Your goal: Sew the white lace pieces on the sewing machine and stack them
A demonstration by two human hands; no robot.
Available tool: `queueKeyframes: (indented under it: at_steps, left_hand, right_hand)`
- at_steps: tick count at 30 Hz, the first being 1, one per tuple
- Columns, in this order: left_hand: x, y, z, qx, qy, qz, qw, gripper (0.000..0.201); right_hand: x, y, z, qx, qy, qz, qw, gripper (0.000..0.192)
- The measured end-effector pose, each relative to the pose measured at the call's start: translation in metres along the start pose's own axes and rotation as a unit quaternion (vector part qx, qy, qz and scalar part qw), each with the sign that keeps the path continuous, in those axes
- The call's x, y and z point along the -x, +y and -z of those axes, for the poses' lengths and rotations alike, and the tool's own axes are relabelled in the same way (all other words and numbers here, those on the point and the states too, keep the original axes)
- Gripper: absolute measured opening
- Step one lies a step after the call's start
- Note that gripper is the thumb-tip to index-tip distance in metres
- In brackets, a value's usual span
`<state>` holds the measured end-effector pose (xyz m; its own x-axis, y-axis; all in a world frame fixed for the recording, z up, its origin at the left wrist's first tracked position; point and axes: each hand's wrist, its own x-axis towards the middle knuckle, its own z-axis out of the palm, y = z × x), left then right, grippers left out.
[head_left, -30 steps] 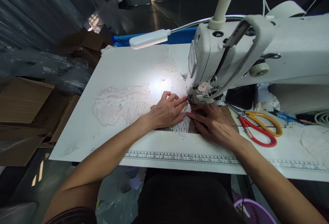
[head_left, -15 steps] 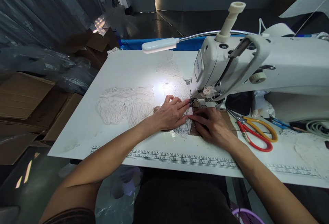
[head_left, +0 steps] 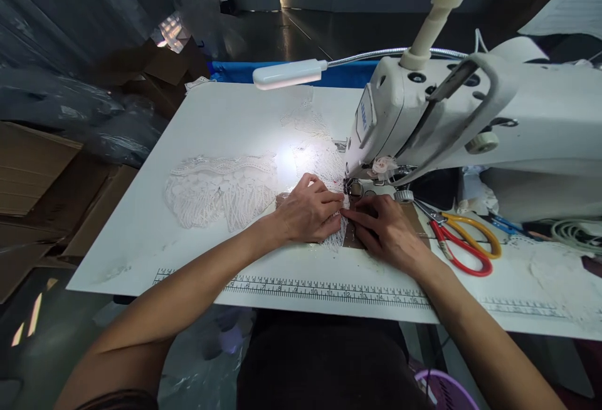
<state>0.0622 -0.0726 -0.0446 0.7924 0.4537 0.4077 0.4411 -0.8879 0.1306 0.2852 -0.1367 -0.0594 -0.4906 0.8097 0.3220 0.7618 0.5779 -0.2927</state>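
White fringed lace (head_left: 322,158) runs lengthwise front to back beside the presser foot (head_left: 348,187), the left hand (head_left: 311,210) resting on it, nearer the foot, the right hand (head_left: 386,228) at its edge; whether either grip pinches it, I cannot tell.

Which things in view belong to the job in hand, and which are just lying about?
Likely in the job:
white lace under the left grip
sewing machine
lit lamp

Apparently just lying about:
red-and-yellow-handled scissors, untouched
cardboard boxes
purple basket
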Motion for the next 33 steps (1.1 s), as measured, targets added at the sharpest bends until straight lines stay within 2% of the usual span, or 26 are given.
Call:
queueKeyframes:
  at_steps: [6, 12, 22, 29, 33]
  left_hand:
    - [0.001, -0.001, 0.007, -0.008, -0.046, 0.003, 0.999, 0.032]
    - [-0.002, 0.000, 0.010, -0.039, -0.068, 0.019, 0.997, 0.034]
    - [-0.006, -0.002, 0.003, -0.054, -0.059, 0.040, 0.996, 0.033]
    - [-0.008, 0.002, -0.002, -0.083, -0.059, 0.072, 0.992, 0.040]
    - [-0.008, 0.005, -0.006, -0.096, -0.050, 0.073, 0.991, 0.041]
  right_hand:
    - [-0.004, 0.000, -0.001, -0.001, 0.001, -0.004, 1.000, 0.036]
    - [-0.012, -0.002, 0.001, 0.006, 0.023, -0.002, 1.000, 0.034]
    - [-0.018, -0.004, -0.003, 0.042, 0.003, -0.054, 0.998, 0.037]
    - [-0.016, -0.005, -0.006, 0.047, 0.019, -0.056, 0.997, 0.037]
    - [-0.009, -0.003, -0.004, -0.005, 0.036, -0.069, 0.997, 0.039]
